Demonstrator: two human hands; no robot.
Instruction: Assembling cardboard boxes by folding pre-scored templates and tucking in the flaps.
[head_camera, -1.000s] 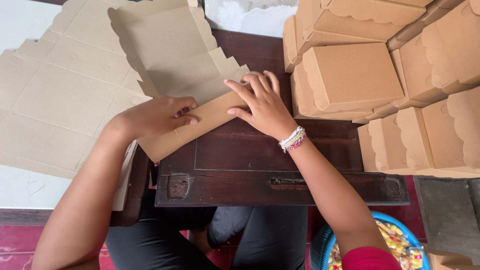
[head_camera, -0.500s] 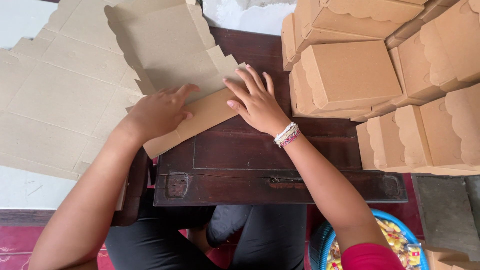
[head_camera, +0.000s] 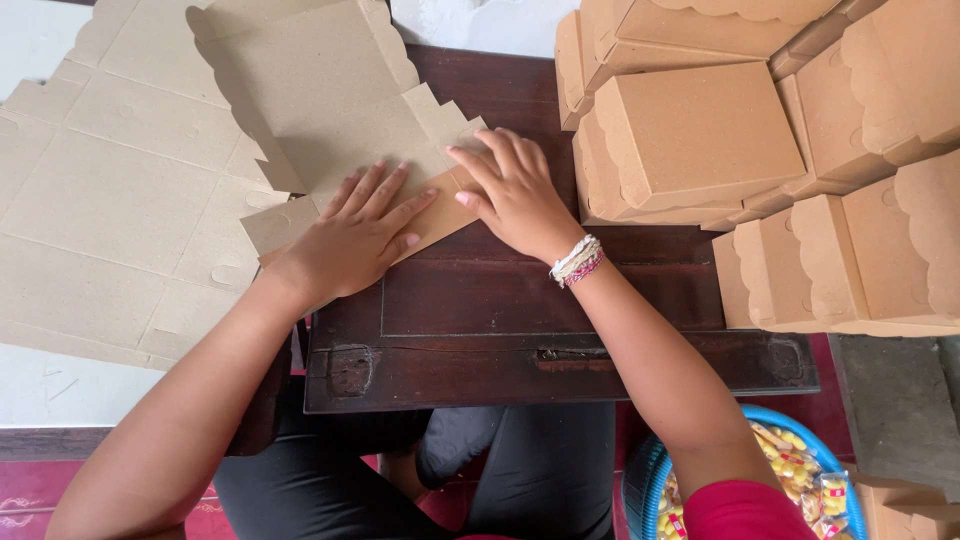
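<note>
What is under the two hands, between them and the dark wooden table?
In the head view, a folded flap of the flat brown cardboard sheet lies between both the left hand and right hand and the dark wooden table.

Dark wooden table (head_camera: 520, 320), red floor (head_camera: 30, 490)

Head cam only: looks straight down, close over dark wooden table (head_camera: 560, 300); no 2nd view.

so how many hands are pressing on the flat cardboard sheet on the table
2. The left hand lies flat, fingers spread, on the folded flap of the flat cardboard sheet. The right hand presses the same flap just beside it, above the dark wooden table.
</note>
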